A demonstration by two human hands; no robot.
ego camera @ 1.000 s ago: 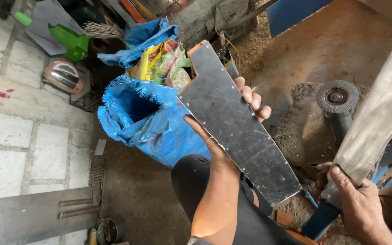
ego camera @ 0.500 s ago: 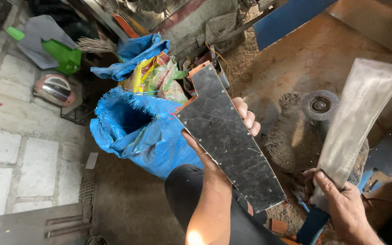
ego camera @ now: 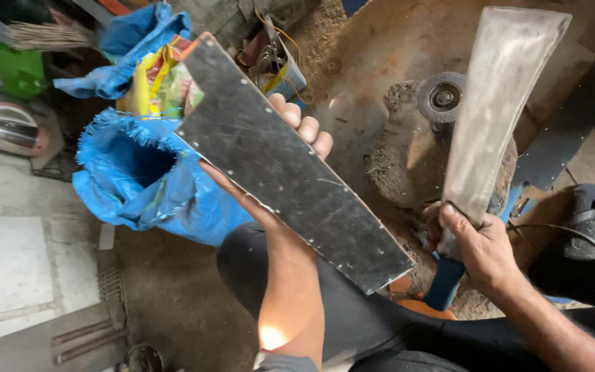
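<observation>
My left hand point(ego camera: 280, 179) grips a long dark sheath panel point(ego camera: 290, 162) — a flat black board studded with small rivets along its edges. My thumb lies across its lower edge and my fingers point(ego camera: 304, 127) curl over the upper edge, clenched on it. The panel slants from upper left to lower right, just in front of the blue woven sack point(ego camera: 142, 179), whose frayed mouth gapes open beside it.

My right hand point(ego camera: 480, 244) is wrapped around the blue handle point(ego camera: 443, 284) of a broad machete blade point(ego camera: 494, 110), fingers closed tight. The blade stands almost upright, widening toward its blunt top, dull grey and scuffed. Behind it, to the right of the panel, sits a grinding disc point(ego camera: 441, 96) on a mound of dust.

Compared with a second ago, the blade has swung from a lean toward the right edge to nearly vertical and now sits nearer the panel — the two are still apart. The panel itself has tipped slightly flatter, and the sack and the colourful wrappers point(ego camera: 156, 79) above it have slid left in view.
</observation>
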